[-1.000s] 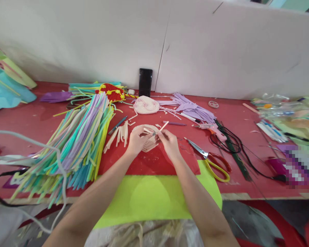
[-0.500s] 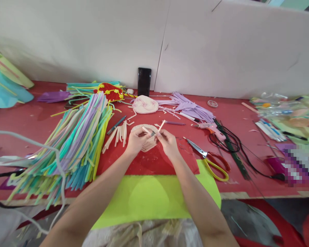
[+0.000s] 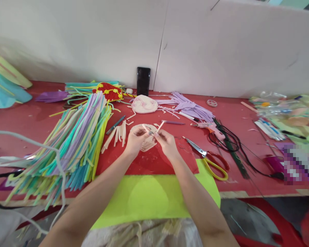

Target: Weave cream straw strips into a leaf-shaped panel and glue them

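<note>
In the head view, my left hand [image 3: 135,140] and my right hand [image 3: 167,143] meet fingertip to fingertip over the red sheet. Between them is a pale cream pipe cleaner [image 3: 160,126], whose two ends stick up in a V. Both hands are closed, thumbs and fingers pinching it; its middle is hidden by the fingertips. Just below and behind the fingers lies a cream shape made of pipe cleaner rows [image 3: 146,146], partly covered by my hands. Short cut cream pieces [image 3: 120,133] lie left of my left hand.
A big bundle of coloured pipe cleaners [image 3: 77,137] lies left. Scissors [image 3: 206,156] and a pink glue gun [image 3: 212,130] with a black cable lie right. Behind are a round pink-white piece [image 3: 144,104], purple pipe cleaners [image 3: 192,108] and a phone [image 3: 143,81] leaning on the wall.
My fingers have shifted slightly on the pipe cleaner, and its left end now points more steeply upward. The view has moved a little; the things on the table stay put.
</note>
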Motion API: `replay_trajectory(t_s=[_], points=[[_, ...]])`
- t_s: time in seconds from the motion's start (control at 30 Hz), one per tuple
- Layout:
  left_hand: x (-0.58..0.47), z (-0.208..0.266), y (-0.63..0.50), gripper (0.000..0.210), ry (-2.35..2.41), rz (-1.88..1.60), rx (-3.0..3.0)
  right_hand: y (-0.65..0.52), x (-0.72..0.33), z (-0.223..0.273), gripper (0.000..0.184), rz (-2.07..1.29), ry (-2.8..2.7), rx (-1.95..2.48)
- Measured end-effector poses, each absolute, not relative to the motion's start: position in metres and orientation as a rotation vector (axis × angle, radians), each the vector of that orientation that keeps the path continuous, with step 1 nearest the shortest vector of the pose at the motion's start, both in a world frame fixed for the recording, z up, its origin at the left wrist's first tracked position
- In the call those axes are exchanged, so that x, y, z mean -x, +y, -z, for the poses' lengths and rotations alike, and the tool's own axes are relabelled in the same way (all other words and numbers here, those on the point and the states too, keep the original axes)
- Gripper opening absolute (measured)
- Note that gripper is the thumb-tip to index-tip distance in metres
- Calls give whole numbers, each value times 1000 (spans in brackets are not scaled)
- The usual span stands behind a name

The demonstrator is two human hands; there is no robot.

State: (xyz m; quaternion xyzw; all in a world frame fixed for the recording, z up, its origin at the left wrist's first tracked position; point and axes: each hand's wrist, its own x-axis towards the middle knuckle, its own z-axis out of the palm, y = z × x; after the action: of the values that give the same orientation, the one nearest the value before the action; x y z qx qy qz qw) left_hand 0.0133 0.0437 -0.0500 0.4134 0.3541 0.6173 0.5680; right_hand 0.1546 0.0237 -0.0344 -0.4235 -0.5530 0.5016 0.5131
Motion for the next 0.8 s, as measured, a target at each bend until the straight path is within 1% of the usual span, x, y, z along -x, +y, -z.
replay_trajectory(t_s=[0.13, 0.23, 0.57, 0.67, 0.8], points=[[-11, 51, 45, 22, 822, -1383, -987, 21, -158, 31, 32, -1199, -1412, 1021], [-9, 51, 46, 24, 761, -1329, -1024, 19, -161, 27, 33, -1256, -1489, 997], [-11, 48, 42, 18, 591, -1235, -981, 19, -165, 21, 30, -1444, -1556, 909], [-12, 46, 40, 21, 588, -1193, -964, 19, -167, 19, 30, -1485, -1568, 895], [-11, 44, 43, 31, 644, -1247, -916, 18, -169, 17, 29, -1507, -1609, 911]])
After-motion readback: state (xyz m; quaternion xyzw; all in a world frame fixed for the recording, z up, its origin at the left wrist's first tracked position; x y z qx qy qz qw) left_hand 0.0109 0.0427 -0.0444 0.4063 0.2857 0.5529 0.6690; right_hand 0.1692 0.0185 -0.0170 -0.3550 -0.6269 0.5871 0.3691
